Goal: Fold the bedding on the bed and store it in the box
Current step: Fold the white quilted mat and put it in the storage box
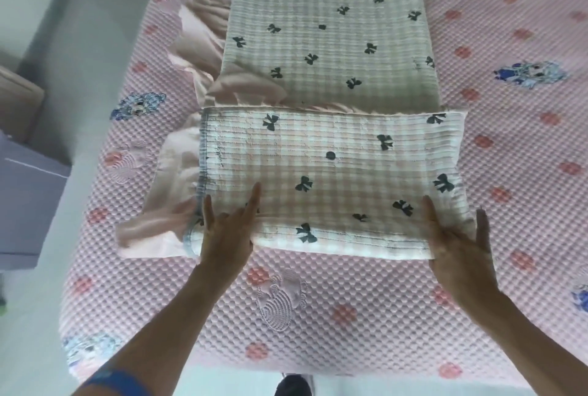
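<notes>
— What's the quilt (331, 169) look like?
— Checked, with dark bows and a pink frill. It runs down the middle of the bed (496, 153), its near end folded back on itself.
— And the hands?
— Left hand (227, 230) and right hand (458, 246) each grip the near fold's edge, fingers on top.

The far end of the checked bedding (327, 13) is cut off by the top edge. The purple box (28, 201) is cropped at left. Fingertips under the fold are hidden.
</notes>
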A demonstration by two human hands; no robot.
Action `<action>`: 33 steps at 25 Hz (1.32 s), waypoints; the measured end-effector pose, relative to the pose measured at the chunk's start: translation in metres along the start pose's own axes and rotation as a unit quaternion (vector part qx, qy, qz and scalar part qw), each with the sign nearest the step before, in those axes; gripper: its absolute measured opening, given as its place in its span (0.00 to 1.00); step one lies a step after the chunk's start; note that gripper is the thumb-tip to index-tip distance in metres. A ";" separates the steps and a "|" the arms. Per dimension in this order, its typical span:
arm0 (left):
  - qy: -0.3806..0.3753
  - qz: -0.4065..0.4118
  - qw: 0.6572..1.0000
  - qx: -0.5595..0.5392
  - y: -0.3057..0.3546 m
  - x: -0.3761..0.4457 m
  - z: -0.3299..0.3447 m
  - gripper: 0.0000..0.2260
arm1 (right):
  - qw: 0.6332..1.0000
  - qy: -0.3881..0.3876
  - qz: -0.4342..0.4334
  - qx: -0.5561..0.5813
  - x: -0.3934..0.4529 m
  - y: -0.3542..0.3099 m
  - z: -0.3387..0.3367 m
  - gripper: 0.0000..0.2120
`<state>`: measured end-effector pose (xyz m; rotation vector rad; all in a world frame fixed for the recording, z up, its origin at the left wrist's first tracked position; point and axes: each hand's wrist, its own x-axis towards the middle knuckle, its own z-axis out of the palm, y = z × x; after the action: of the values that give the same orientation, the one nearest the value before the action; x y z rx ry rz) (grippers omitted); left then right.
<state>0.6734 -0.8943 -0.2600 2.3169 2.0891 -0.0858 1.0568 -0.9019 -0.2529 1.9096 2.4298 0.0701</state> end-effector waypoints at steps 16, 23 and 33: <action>-0.025 -0.005 0.997 0.073 0.100 -0.357 -0.153 0.33 | 0.998 -0.057 0.017 0.003 -0.329 -0.004 -0.163 0.57; 0.000 -0.015 0.997 0.080 0.071 -0.259 -0.188 0.20 | 1.000 -0.003 0.027 -0.011 -0.221 0.007 -0.195 0.59; -0.074 -0.035 0.995 0.064 0.004 -0.023 -0.149 0.30 | 0.988 -0.088 0.082 -0.098 0.027 0.009 -0.176 0.53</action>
<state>0.6792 -0.9094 -0.1097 2.2256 2.1495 -0.3918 1.0479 -0.8745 -0.0772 1.9335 2.0687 0.1365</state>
